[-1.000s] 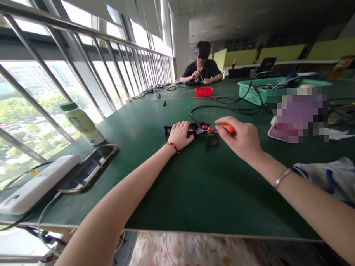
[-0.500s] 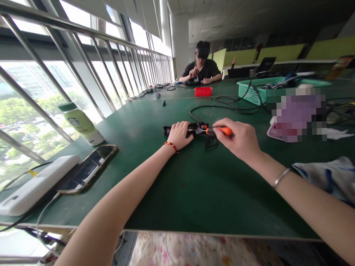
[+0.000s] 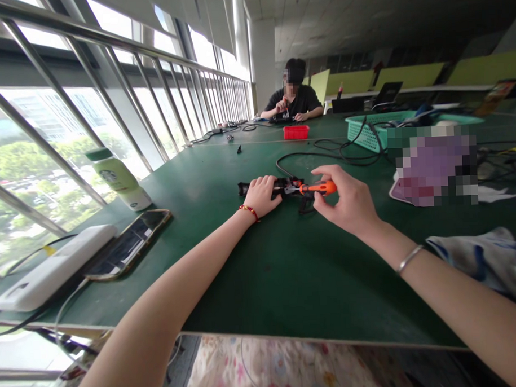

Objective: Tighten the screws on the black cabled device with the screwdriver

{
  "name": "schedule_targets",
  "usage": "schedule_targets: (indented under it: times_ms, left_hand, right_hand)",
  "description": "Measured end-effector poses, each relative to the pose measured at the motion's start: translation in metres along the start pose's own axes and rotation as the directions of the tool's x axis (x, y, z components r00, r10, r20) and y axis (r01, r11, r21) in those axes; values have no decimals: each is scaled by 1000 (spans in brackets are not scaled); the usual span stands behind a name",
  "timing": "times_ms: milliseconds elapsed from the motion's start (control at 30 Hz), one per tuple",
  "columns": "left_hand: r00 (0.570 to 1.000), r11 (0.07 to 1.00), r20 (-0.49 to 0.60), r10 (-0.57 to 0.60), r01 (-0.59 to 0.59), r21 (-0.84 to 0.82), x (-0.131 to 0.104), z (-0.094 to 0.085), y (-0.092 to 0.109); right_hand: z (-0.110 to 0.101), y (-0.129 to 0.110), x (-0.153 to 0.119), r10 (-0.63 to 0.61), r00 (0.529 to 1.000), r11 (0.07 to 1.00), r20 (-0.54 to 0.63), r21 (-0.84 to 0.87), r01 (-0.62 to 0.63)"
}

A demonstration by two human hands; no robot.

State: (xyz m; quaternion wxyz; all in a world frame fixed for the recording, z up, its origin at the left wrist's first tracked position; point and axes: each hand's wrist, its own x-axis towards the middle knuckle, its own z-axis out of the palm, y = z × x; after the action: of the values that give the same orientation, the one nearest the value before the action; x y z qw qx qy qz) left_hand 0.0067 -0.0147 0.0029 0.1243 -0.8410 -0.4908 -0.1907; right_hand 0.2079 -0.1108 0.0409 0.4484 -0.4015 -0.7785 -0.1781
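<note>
A black device (image 3: 244,189) with a cable lies on the green table, its middle partly covered by my left hand (image 3: 262,198), whose fingers are wrapped over it. An orange-handled screwdriver (image 3: 319,188) lies level, its shaft pointing left onto the device's right part. Around the handle is my right hand (image 3: 347,200), with thumb and forefinger spread apart on either side of it; the handle's end rests near the palm side. The screwdriver's tip is too small to make out.
A person (image 3: 297,99) sits at the far end, behind a red basket (image 3: 296,133). A teal basket (image 3: 368,134) with cables stands at the right. A bottle (image 3: 117,178), a phone (image 3: 130,246) and a white power strip (image 3: 55,268) are on the left. Grey-blue cloth (image 3: 476,259) lies right.
My right thumb and forefinger have opened away from the orange handle, which now shows in full. My left hand has stayed on the device.
</note>
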Motion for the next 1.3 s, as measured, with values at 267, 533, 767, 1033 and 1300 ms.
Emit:
schedule_targets:
  times_ms: [267, 533, 767, 1033, 1300]
  left_hand:
    - [1000, 1000, -2, 1, -1, 0, 0, 1, 0]
    - [1000, 1000, -5, -1, 1, -8, 0, 2, -1]
    - [1000, 1000, 2, -2, 2, 0, 0, 0, 1]
    - [1000, 1000, -8, -3, 3, -11, 0, 2, -1]
    - [1000, 1000, 1, -2, 2, -7, 0, 1, 0]
  right_hand:
    - [1, -3, -1, 31, 999, 999, 23, -39, -31]
    - [1, 0, 0, -2, 1000, 1000, 18, 16, 2]
    - [1, -1, -1, 14, 1000, 999, 19, 42, -15]
    - [2, -3, 0, 43, 998, 999, 44, -27, -42]
    - [1, -4, -2, 2, 999, 1000, 40, -9, -2]
